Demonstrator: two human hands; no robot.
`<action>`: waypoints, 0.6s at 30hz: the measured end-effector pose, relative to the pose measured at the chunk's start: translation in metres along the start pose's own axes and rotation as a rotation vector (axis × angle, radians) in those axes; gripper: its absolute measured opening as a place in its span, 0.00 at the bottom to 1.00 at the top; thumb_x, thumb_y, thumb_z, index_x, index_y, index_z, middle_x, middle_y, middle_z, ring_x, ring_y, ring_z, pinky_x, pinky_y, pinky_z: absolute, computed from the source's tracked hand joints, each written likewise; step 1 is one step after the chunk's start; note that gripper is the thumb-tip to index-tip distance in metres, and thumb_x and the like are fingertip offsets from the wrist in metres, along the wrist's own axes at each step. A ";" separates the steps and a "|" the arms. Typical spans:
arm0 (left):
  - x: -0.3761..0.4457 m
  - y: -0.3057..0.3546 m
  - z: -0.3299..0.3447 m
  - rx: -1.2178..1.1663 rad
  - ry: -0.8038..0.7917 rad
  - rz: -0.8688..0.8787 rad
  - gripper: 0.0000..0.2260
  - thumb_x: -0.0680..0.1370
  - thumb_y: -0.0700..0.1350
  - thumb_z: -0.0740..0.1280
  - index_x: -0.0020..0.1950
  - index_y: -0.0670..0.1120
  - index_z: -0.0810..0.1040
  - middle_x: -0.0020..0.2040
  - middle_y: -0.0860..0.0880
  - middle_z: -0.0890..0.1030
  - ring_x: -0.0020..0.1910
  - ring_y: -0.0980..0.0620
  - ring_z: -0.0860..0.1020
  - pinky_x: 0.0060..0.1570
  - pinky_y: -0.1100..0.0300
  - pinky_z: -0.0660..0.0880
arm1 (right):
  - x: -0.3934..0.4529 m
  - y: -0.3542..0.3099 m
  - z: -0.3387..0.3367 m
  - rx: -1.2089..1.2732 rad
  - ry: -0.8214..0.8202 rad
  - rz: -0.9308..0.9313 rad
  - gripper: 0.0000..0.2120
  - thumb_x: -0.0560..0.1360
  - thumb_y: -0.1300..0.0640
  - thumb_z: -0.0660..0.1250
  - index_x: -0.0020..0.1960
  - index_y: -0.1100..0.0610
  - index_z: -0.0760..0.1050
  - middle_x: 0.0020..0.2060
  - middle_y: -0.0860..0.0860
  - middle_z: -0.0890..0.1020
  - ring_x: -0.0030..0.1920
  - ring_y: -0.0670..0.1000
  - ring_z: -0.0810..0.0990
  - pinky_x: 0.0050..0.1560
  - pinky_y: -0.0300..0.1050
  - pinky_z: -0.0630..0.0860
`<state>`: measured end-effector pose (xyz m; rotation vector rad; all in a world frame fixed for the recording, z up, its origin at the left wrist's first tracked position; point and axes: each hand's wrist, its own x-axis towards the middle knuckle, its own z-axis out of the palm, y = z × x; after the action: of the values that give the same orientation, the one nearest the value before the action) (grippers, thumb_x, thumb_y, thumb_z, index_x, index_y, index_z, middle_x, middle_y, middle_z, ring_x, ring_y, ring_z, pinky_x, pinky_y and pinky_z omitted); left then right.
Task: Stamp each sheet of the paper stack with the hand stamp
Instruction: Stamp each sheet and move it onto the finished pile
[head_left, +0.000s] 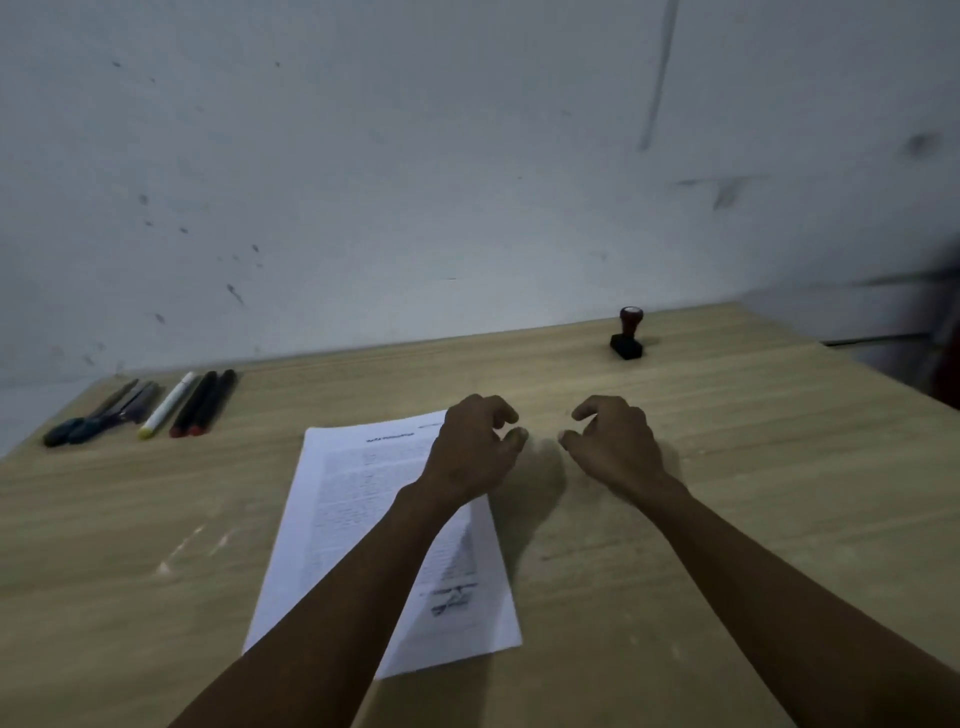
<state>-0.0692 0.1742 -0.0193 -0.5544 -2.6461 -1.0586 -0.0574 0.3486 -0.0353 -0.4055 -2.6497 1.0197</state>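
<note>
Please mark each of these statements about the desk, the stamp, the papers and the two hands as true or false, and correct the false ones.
1. The hand stamp stands upright near the wall. True.
2. The right hand holds the stamp. False: it holds nothing, its fingers loosely curled above the table.
3. The left hand is over the far right corner of the paper stack. True.
4. The pens lie right of the stamp. False: they lie far to its left.
5. The top sheet is blank. False: it carries printed text.
</note>
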 end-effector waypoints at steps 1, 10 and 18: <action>0.009 0.003 0.008 -0.012 -0.014 0.012 0.09 0.74 0.47 0.71 0.52 0.45 0.81 0.49 0.47 0.80 0.43 0.53 0.77 0.47 0.59 0.74 | 0.010 0.005 -0.002 0.002 0.018 0.028 0.18 0.70 0.48 0.73 0.58 0.51 0.77 0.45 0.50 0.82 0.43 0.51 0.81 0.47 0.48 0.79; 0.093 0.021 0.060 -0.070 -0.068 0.064 0.09 0.74 0.44 0.71 0.52 0.43 0.82 0.47 0.46 0.82 0.44 0.50 0.80 0.48 0.57 0.75 | 0.112 0.052 -0.020 0.009 0.160 0.199 0.26 0.69 0.56 0.71 0.66 0.56 0.69 0.59 0.54 0.77 0.58 0.57 0.77 0.51 0.49 0.74; 0.150 0.011 0.085 -0.165 -0.040 0.029 0.07 0.74 0.42 0.71 0.50 0.43 0.82 0.44 0.47 0.82 0.41 0.51 0.80 0.43 0.60 0.76 | 0.195 0.065 -0.012 -0.168 0.196 0.284 0.26 0.66 0.46 0.72 0.60 0.56 0.73 0.57 0.54 0.78 0.60 0.59 0.75 0.61 0.54 0.71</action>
<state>-0.2066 0.2795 -0.0199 -0.6518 -2.5910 -1.2781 -0.2232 0.4710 -0.0412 -0.8912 -2.5540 0.7842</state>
